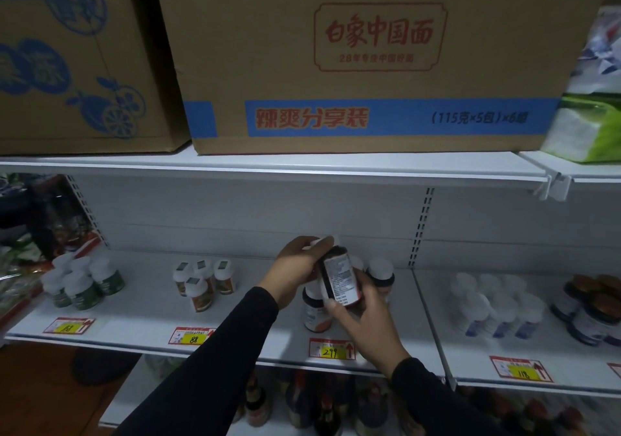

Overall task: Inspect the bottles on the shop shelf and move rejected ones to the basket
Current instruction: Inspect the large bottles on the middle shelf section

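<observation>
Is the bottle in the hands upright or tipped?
Tipped: the bottle leans, white cap up and away, held between the left hand and right hand.

cardboard boxes (369, 59), yellow price tags (331, 351)

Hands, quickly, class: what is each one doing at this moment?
Left hand: grip closed round the white-capped top of the dark bottle.
Right hand: grip closed round the base of that same bottle.

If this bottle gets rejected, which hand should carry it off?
Right, probably. The right hand wraps the bottle around its body from below, a carrying grip. The left hand only pinches the white cap end at the top. No basket is in view, so direction cannot decide it.
</observation>
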Tool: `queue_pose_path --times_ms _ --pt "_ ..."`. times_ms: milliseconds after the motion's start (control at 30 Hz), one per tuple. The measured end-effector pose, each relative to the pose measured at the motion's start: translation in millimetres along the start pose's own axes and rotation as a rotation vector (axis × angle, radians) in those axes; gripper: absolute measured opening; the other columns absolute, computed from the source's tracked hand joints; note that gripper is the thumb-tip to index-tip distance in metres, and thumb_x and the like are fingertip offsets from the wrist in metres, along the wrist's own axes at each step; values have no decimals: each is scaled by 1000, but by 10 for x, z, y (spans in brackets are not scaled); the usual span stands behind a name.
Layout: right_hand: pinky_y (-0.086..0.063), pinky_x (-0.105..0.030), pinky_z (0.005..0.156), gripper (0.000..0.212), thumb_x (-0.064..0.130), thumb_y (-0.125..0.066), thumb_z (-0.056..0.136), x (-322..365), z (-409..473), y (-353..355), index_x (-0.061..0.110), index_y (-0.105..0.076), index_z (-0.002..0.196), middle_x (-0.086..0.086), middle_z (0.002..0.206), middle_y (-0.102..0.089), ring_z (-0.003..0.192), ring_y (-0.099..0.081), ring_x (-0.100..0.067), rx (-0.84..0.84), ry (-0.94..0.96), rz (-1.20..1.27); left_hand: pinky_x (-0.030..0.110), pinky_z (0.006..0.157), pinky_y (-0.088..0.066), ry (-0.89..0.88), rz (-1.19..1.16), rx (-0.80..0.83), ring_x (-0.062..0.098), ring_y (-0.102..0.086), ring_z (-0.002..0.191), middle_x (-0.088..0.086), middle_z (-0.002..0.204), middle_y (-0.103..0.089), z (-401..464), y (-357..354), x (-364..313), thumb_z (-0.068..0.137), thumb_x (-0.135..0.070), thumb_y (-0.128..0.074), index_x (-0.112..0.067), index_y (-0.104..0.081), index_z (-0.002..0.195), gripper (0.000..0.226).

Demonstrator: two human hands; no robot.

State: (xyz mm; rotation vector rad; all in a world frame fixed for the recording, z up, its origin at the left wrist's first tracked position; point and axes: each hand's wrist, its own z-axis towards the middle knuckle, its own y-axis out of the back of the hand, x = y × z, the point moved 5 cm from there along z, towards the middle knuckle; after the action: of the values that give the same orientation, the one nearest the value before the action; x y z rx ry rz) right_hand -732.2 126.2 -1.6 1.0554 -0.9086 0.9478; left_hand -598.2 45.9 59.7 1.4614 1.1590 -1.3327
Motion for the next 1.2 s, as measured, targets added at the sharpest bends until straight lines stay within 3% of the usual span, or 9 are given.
queue_pose_path --times_ms 133,367,467,600,800,900,1067,1200 --pt "-49 -38 103 48 26 -70 90 36 -11 -9 52 -44 121 20 124 -61 114 -58 3 17 -8 35 30 72 -56 7 -43 -7 27 -70 97 12 108 -70 -8 24 -6 90 -29 -67 -11 -62 111 28" --pt "-50 -41 102 76 54 -80 72 29 -26 -42 46 -39 135 10 134 -54 123 -55 -6 7 -8 38 38 81 -59 -29 -47 -110 25 -69 98 10 111 -68 -6 45 2 78 -39 -79 -13 -59 114 49" --pt "-52 -40 99 62 55 -78 76 43 -32 -24 49 -44 128 14 127 -60 116 -61 -5 -11 -3 79 37 80 -59 -18 -51 -58 23 -70 97 8 111 -70 -20 28 2 85 -36 -73 -14 -61 114 38" --pt "-53 -40 98 46 57 -70 81 70 -58 -7 65 -43 117 22 120 -64 113 -62 -3 -15 -25 87 33 72 -57 15 -120 -47 26 -70 94 12 108 -70 -23 41 12 89 -31 -69 -9 -58 118 38" --pt "-50 -42 101 82 58 -79 68 18 -51 -56 44 -36 137 11 135 -52 124 -53 -9 -5 -38 -2 31 71 -56 9 -106 -86 25 -69 96 11 108 -68 -59 35 -9 84 -35 -74 -11 -55 116 44" --pt "-54 -38 97 76 48 -80 70 4 -39 -43 40 -39 134 11 130 -56 118 -58 -7 -8 -45 10 30 73 -56 2 -55 -46 23 -70 96 9 110 -69 -65 34 -14 84 -38 -73 -14 -59 115 42" --pt "-52 -17 84 55 29 -76 83 13 -46 -24 52 -40 117 16 125 -58 110 -60 2 10 -50 34 32 75 -57 37 -87 2 25 -71 94 11 107 -70 -44 59 5 88 -37 -70 -10 -61 111 37" --pt "-50 -33 100 74 53 -78 71 18 -52 -46 49 -36 133 12 134 -54 122 -55 -5 9 -45 4 31 72 -58 23 -93 -62 26 -71 93 14 110 -69 -41 82 0 81 -39 -76 -9 -58 112 46"
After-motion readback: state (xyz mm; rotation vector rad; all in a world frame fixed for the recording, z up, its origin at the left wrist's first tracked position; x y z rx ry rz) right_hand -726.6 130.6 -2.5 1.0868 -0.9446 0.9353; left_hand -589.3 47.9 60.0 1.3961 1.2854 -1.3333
